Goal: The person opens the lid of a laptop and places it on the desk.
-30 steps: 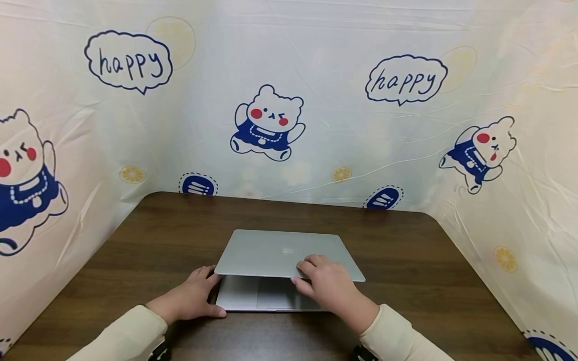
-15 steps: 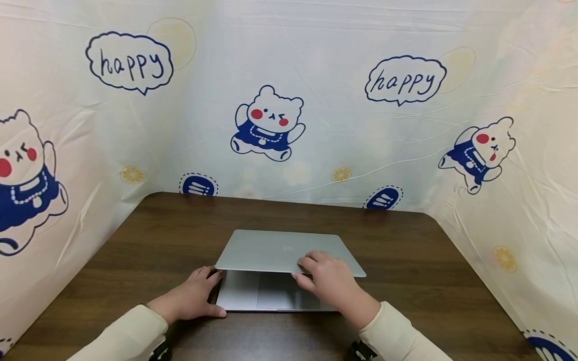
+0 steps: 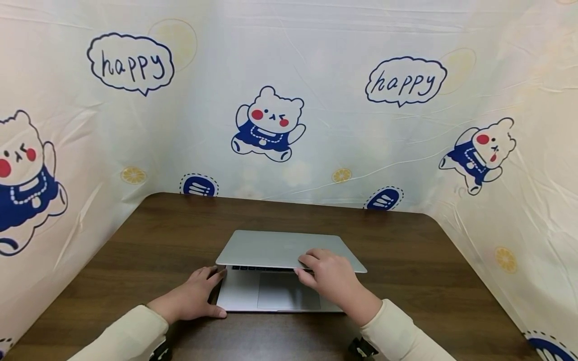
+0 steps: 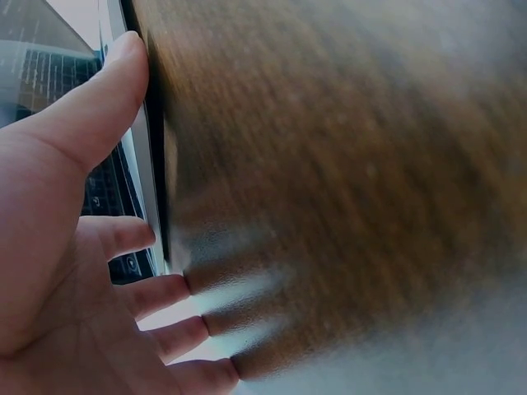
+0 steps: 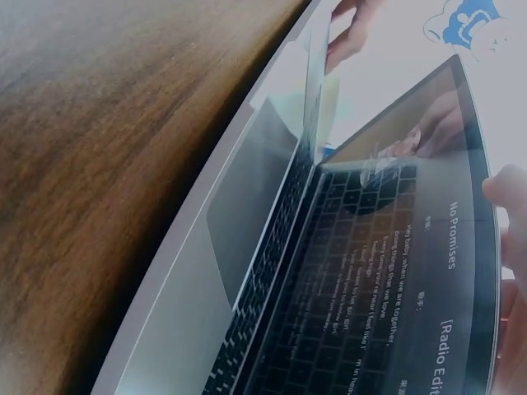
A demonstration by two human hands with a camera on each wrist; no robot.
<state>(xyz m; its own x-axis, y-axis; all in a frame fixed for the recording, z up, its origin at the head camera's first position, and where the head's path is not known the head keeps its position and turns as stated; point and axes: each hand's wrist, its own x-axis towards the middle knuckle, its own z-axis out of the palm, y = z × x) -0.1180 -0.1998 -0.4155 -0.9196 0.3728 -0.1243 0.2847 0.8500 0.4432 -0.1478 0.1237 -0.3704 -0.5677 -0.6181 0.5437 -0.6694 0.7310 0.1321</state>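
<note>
A silver laptop (image 3: 266,248) sits on the table with its lid partly raised and its trackpad (image 3: 289,291) showing beneath. My right hand (image 3: 336,281) pinches the lid's front edge, thumb under it and fingers on top. In the right wrist view the lit screen (image 5: 412,271) shows lines of text above the dark keyboard (image 5: 284,214). My left hand (image 3: 191,296) rests at the laptop's left side, thumb by the front corner and other fingers spread along the edge. The left wrist view shows that palm (image 4: 58,271) beside the laptop's side, fingertips on the tabletop.
The dark wooden table (image 3: 397,250) extends around the laptop on every side. A pale curtain (image 3: 325,55) printed with bears and "happy" bubbles hangs behind the table and at both sides.
The lid's front edge has risen a little, with my right hand going up along with it. A strip of keyboard now shows in the head view. My left hand has stayed put.
</note>
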